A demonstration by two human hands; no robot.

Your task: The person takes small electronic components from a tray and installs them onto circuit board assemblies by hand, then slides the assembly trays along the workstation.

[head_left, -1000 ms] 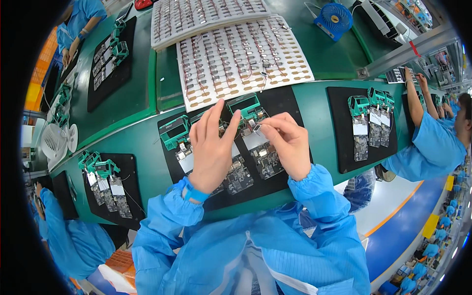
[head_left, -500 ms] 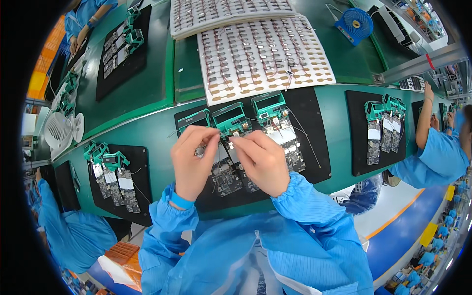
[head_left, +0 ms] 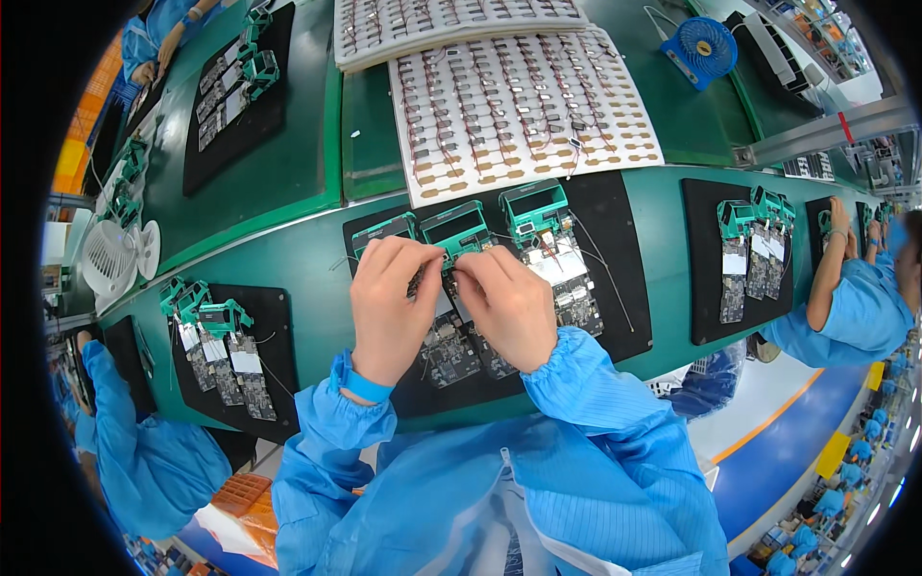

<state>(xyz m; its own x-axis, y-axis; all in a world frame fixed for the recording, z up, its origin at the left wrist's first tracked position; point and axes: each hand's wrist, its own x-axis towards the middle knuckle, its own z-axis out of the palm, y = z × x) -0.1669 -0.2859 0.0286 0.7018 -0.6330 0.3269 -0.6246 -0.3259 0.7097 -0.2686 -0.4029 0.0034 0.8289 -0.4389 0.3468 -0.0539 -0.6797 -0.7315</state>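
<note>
My left hand [head_left: 389,305] and my right hand [head_left: 511,309] meet over the middle one of three circuit board assemblies, both with thumb and forefinger pinched together. Anything between the fingertips is too small or too hidden to name. Just beyond them is the middle assembly's green plastic frame [head_left: 455,227]. Its dark circuit board [head_left: 448,355] shows partly below my hands. To the left, another green frame [head_left: 384,230] is half covered by my left hand. On the right lies a third assembly with a green frame [head_left: 534,204], a white patch and a board [head_left: 578,305].
Under the assemblies lies a black mat [head_left: 619,269]. White foam trays [head_left: 528,106] of small wired parts stand behind it. More boards rest on mats at left [head_left: 274,336] and right [head_left: 706,269]. A blue fan [head_left: 701,50] stands far right. Co-workers sit at both sides.
My hands have come closer together at the middle assembly, the fingertips now nearly meeting. The whole view has shifted slightly. At the right, a co-worker's raised hand has come down.
</note>
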